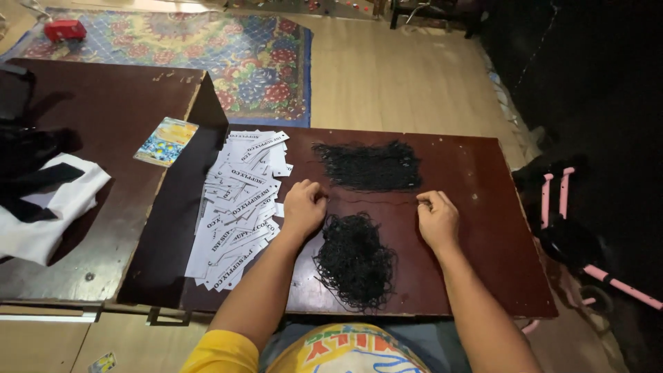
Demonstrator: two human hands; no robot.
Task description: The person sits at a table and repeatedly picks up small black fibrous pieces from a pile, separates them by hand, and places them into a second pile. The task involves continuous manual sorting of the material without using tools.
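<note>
My left hand (304, 206) and my right hand (436, 218) rest on a dark red-brown table (476, 166), fingers closed, pinching the two ends of a thin black string (373, 202) stretched between them. A flat pile of black strings (367, 166) lies just beyond the hands. A tangled heap of black strings (356, 259) sits between my forearms, near the front edge. A spread of white printed paper tags (238, 207) lies left of my left hand.
A second dark table (103, 110) stands to the left, with a colourful card (166, 141), white cloth (48, 214) and black fabric (21, 148). A patterned rug (207, 48) covers the floor beyond. A pink-framed object (573, 228) stands at the right.
</note>
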